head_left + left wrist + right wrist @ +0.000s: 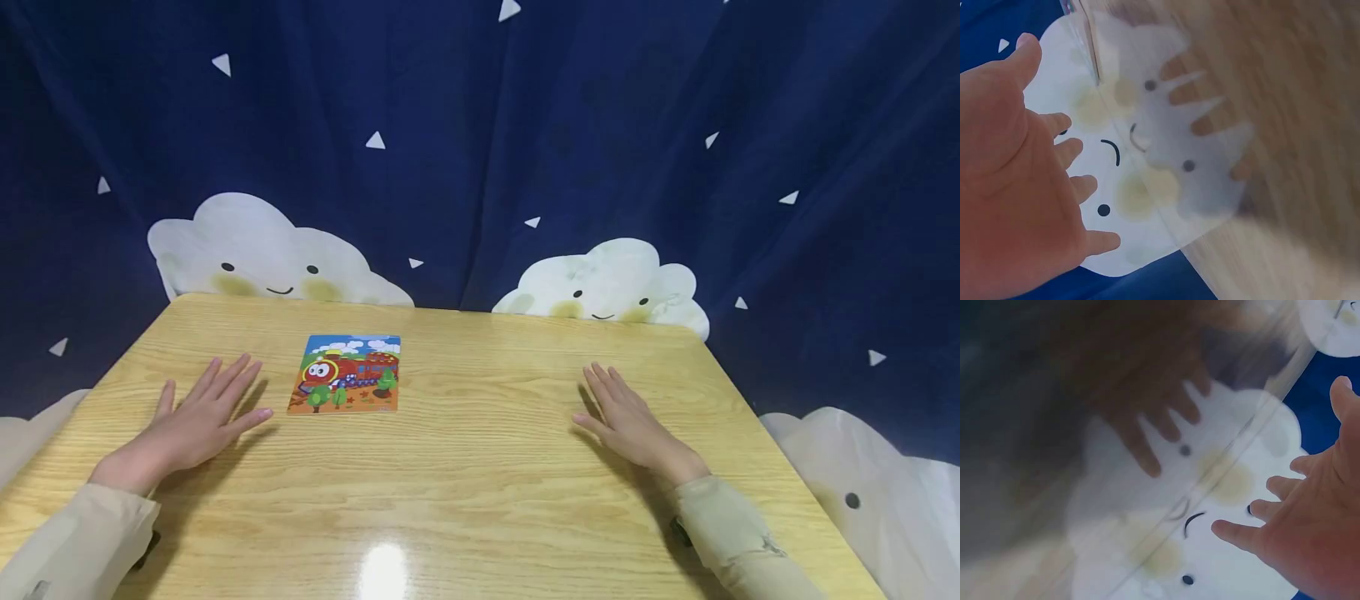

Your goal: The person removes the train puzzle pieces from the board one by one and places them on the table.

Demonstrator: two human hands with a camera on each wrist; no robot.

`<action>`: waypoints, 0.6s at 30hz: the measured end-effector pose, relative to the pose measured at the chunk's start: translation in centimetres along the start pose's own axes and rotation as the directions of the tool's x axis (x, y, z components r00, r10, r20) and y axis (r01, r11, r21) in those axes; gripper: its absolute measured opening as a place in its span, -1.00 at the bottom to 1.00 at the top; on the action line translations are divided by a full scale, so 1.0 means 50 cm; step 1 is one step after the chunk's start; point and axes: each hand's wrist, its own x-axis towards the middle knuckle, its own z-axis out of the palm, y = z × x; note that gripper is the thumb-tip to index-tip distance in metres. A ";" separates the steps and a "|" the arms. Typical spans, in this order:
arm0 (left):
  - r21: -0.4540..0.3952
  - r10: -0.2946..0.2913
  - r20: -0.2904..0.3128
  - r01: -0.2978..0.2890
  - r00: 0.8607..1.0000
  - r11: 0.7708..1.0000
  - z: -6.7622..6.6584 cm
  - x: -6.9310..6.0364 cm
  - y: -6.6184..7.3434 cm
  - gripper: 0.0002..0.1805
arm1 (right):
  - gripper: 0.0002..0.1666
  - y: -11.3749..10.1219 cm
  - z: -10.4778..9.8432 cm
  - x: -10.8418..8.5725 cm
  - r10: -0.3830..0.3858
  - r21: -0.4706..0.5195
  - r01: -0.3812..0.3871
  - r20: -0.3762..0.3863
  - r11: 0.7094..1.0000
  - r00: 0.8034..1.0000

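A flat, square picture card [345,375] with a red cartoon train lies on the wooden table, left of the middle. My left hand [197,423] is just to the left of it, fingers spread, not touching the card. Its palm and stretched fingers fill the side of the left wrist view, with nothing held. Over the right part of the table is my right hand [633,425], fingers straight and thumb apart, also holding nothing. Shadows under both hands and reflections in the wrist views suggest they hover a little over the tabletop.
The glossy wooden table [480,467] has rounded far corners and a bright light reflection near its front. Behind and beside it hangs a dark blue curtain [450,108] with white triangles and smiling clouds, meeting the table's back edge.
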 end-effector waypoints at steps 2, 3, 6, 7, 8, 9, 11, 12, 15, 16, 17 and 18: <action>-0.007 0.005 0.010 -0.005 1.000 1.000 0.000 0.006 0.002 -0.09 | -0.03 -0.017 0.004 0.013 -0.019 0.006 0.019 0.009 1.000 1.000; -0.008 0.008 0.015 -0.008 1.000 1.000 0.000 0.009 0.003 -0.08 | -0.03 -0.026 0.006 0.019 -0.030 0.011 0.029 0.016 1.000 0.999; -0.017 0.027 0.025 -0.026 0.999 1.000 -0.001 0.023 0.008 -0.07 | -0.03 -0.057 0.014 0.041 -0.065 0.027 0.064 0.031 0.998 0.997; -0.018 0.031 0.027 -0.030 0.999 0.999 0.000 0.027 0.009 -0.06 | -0.03 -0.068 0.016 0.049 -0.078 0.030 0.077 0.038 0.997 0.996; -0.021 0.035 0.030 -0.034 0.999 0.999 0.000 0.032 0.010 -0.06 | -0.03 -0.080 0.019 0.058 -0.092 0.033 0.090 0.044 0.995 0.995; -0.025 0.040 0.033 -0.039 0.999 0.999 0.001 0.037 0.011 -0.05 | -0.03 -0.091 0.022 0.066 -0.105 0.036 0.103 0.052 0.994 0.993; -0.029 0.047 0.040 -0.046 0.998 0.999 0.003 0.046 0.013 -0.04 | -0.04 -0.115 0.028 0.084 -0.124 0.040 0.121 0.068 0.992 0.990; -0.034 0.048 0.045 -0.047 0.998 0.998 0.003 0.052 0.014 -0.03 | -0.04 -0.127 0.031 0.094 -0.131 0.042 0.128 0.078 0.991 0.988; -0.056 0.054 0.060 -0.050 0.997 0.997 0.006 0.067 0.017 0.01 | -0.05 -0.163 0.039 0.124 -0.150 0.041 0.147 0.105 0.988 0.983; -0.066 0.054 0.066 -0.049 0.996 0.997 0.006 0.071 0.018 0.02 | -0.05 -0.175 0.043 0.135 -0.158 0.036 0.155 0.110 0.987 0.981; -0.075 0.053 0.073 -0.048 0.996 0.996 0.007 0.076 0.019 0.03 | -0.05 -0.187 0.046 0.146 -0.165 0.031 0.163 0.118 0.986 0.979; -0.083 0.052 0.080 -0.045 0.995 0.996 0.008 0.081 0.018 0.05 | -0.05 -0.199 0.050 0.156 -0.173 0.027 0.171 0.129 0.985 0.977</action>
